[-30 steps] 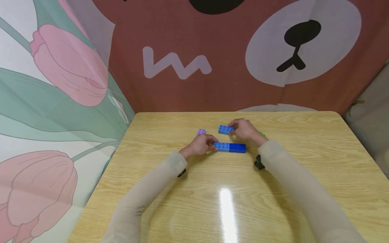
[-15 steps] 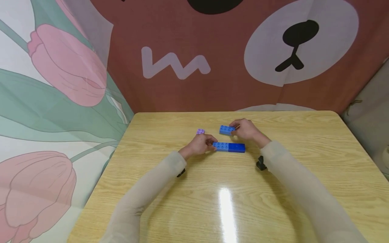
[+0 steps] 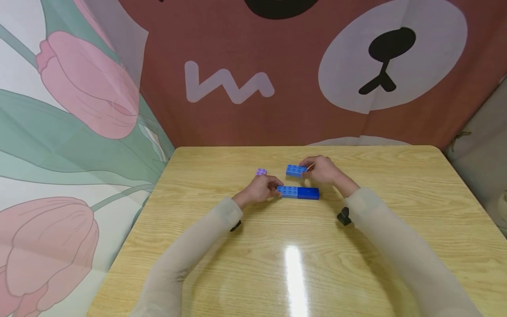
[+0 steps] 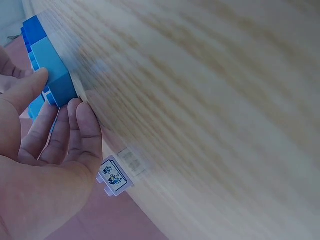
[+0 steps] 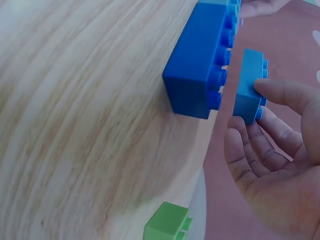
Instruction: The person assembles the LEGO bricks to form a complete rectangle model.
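My left hand (image 3: 259,188) pinches the left end of a light blue toy building brick (image 3: 288,191) between thumb and fingers. End to end with that brick, on its right, lies a dark blue brick (image 3: 308,193); in the right wrist view its studs (image 5: 218,77) show along one side. Farther back, my right hand (image 3: 322,170) holds a second light blue brick (image 3: 296,170) by its right end, thumb on one side and fingers on the other. This brick is apart from the row, and in the right wrist view it stands out against the curtain.
A small purple brick (image 3: 261,171) sits just behind my left hand, its printed side (image 4: 115,176) showing in the left wrist view. A green brick (image 5: 166,222) lies on the wooden table (image 3: 245,264). Behind the table hangs a reddish-brown curtain (image 3: 293,119).
My right wrist and forearm have swung slightly to the right, and the brick in that hand has shifted a little rightward. The green brick is now hidden in the head view. My left hand keeps its place.
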Action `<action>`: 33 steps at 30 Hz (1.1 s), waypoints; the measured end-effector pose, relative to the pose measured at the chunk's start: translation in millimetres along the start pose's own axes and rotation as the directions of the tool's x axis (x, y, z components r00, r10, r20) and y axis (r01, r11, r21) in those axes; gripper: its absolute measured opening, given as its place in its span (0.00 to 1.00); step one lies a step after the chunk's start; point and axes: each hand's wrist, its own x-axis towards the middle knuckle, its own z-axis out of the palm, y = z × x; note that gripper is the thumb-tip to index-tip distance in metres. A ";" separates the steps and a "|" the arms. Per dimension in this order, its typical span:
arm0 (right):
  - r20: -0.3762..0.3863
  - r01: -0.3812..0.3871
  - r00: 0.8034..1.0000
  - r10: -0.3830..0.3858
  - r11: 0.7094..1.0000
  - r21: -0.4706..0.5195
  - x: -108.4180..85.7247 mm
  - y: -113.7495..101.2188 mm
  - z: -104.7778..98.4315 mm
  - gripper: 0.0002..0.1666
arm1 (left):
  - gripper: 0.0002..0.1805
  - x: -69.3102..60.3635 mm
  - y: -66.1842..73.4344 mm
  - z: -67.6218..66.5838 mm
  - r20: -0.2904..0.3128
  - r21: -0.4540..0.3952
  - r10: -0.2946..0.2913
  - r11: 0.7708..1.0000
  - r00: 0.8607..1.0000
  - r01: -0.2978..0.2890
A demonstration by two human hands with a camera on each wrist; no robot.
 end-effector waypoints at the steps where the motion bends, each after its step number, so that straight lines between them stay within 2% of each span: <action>1: -0.001 0.007 1.000 -0.007 1.000 -0.001 -0.8 -0.6 -0.1 0.22 | 0.17 0.1 -0.1 0.0 -0.001 0.003 0.002 1.000 1.000 -0.002; 5: -0.004 0.031 0.999 -0.032 0.999 -0.014 -5.8 -3.3 0.2 0.22 | 0.17 0.3 -0.6 0.6 0.000 0.009 0.005 1.000 1.000 -0.005; 15: 0.003 0.034 0.999 -0.034 0.999 -0.015 -19.9 -6.3 1.4 0.22 | 0.18 -1.0 1.0 -1.0 0.007 0.027 0.005 1.000 1.000 -0.006; 33: 0.030 0.081 0.996 -0.080 0.996 -0.038 -37.5 -8.2 3.9 0.22 | 0.18 -0.9 0.7 -0.7 0.005 0.012 -0.002 1.000 1.000 0.002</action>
